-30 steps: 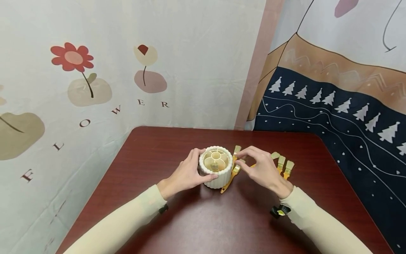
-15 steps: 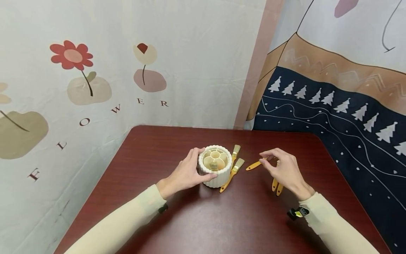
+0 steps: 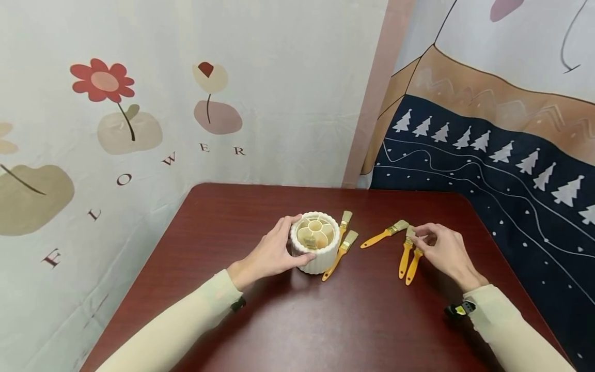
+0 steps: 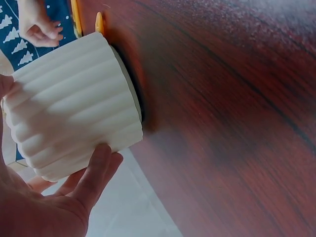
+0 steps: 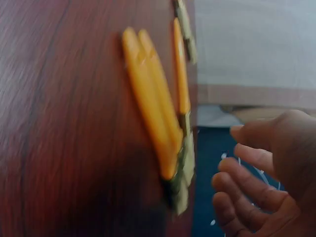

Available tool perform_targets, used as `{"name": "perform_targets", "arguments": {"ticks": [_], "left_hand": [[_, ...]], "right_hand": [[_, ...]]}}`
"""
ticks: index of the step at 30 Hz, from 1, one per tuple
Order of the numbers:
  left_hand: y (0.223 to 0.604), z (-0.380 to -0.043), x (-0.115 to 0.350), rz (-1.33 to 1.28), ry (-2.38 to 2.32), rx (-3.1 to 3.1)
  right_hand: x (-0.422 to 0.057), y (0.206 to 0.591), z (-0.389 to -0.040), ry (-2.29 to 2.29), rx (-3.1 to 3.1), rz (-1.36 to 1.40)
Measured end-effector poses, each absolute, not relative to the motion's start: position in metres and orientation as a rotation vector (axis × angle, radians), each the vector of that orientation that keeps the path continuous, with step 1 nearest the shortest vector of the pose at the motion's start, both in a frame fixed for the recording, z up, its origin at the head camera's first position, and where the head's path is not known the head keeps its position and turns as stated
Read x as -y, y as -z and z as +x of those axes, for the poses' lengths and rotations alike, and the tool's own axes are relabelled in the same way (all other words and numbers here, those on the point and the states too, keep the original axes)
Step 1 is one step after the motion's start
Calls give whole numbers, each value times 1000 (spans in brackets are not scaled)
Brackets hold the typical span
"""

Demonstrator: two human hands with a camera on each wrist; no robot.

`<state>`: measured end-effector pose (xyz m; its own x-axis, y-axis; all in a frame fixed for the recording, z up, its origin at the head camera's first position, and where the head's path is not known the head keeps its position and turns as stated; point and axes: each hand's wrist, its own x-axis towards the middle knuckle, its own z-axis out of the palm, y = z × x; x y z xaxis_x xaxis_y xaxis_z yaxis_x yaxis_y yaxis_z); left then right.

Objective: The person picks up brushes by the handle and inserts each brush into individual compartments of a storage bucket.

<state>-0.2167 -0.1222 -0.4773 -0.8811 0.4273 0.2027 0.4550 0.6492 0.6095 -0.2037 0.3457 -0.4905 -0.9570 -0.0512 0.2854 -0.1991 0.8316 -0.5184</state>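
Observation:
My left hand [image 3: 273,253] grips a white ribbed pen holder [image 3: 317,264] from its left side, thumb across the near wall. Round compartments divide the holder's inside, and bristles of a brush seem to show in a near one. In the left wrist view, fingers [image 4: 96,173] press along the holder's wall [image 4: 74,103]. My right hand [image 3: 446,253] hovers with curved fingers by the bristle ends of two paintbrushes, one [image 3: 405,261] beside the other [image 3: 413,268]. In the right wrist view nothing sits between its fingers [image 5: 239,185], which are apart from the brushes [image 5: 153,103].
Another paintbrush [image 3: 383,235] lies slanted, its bristles near the pair. Two more lie at the holder's right, one [image 3: 343,253] in front and one [image 3: 345,222] partly hidden behind. The dark red table [image 3: 297,320] meets printed cloth [image 3: 288,103] at the back.
My right hand has moved right, from beside the pen holder to the pair of brushes, uncovering the slanted brush. The left hand stays on the holder.

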Motion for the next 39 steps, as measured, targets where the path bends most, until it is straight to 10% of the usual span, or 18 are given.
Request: {"name": "perform_targets", "arguments": {"ticks": [39], "left_hand": [[476,-217,125,-776,1121,2819]], "right_hand": [[-383,508,-213,-828,3017,-140]]}}
